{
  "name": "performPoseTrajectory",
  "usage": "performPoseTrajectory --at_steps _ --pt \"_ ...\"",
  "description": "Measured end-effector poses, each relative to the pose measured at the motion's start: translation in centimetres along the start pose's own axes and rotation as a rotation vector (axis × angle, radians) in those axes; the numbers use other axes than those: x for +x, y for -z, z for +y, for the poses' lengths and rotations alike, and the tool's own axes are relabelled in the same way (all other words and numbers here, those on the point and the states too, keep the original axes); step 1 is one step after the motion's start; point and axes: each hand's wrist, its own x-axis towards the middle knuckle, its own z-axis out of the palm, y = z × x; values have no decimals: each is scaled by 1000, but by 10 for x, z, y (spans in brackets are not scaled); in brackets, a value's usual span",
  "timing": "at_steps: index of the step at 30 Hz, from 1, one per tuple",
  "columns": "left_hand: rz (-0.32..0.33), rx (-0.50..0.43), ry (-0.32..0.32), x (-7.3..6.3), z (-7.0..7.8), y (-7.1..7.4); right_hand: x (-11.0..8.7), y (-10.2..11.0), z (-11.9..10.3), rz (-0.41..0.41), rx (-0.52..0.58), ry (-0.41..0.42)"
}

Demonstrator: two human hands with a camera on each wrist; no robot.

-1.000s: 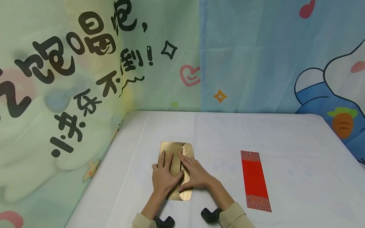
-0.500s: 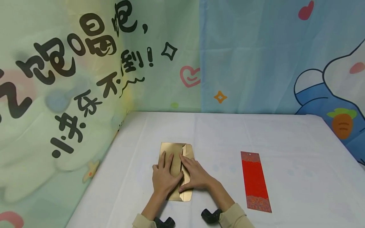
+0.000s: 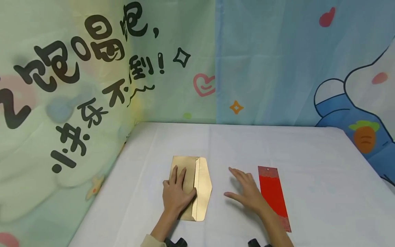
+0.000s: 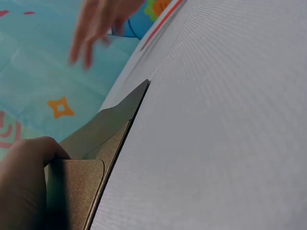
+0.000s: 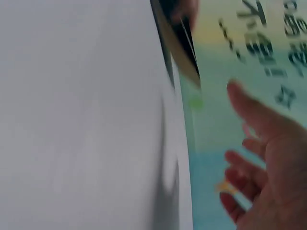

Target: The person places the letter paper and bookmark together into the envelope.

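A gold paper envelope lies on the table with its flap spread out toward the right. My left hand rests on the envelope's body, fingers straight and thumb near the flap's fold. In the left wrist view the flap rises at a slant beyond the thumb. Between the envelope and a red paper strip, my right hand hovers over the table with fingers spread, holding nothing. Its forearm hides part of the strip's lower right side. The right wrist view shows the same hand with fingers loosely bent.
A white cloth covers the table. Printed curtains stand along the back and left side. Black wrist mounts sit at both wrists near the front.
My right hand has left the envelope and moved right toward the red strip. The envelope's flap, formerly under that hand, now spreads wider. My left hand stays in place.
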Motion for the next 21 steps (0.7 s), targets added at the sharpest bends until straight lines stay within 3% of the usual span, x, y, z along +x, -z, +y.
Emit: performPoseTrajectory --at_steps 4,7,10,16,21 --pt "11 -13 -2 -1 2 0 -37 35 30 188 -129 -177" --pt "10 -14 8 0 1 1 -57 46 47 309 -193 -354" --pt "9 -14 19 0 -1 3 -65 46 55 343 -183 -475" --pt "-1 -21 24 -2 0 2 -71 34 61 238 -262 -449" --pt "-15 -21 21 -4 4 0 -77 32 64 243 -284 -448"
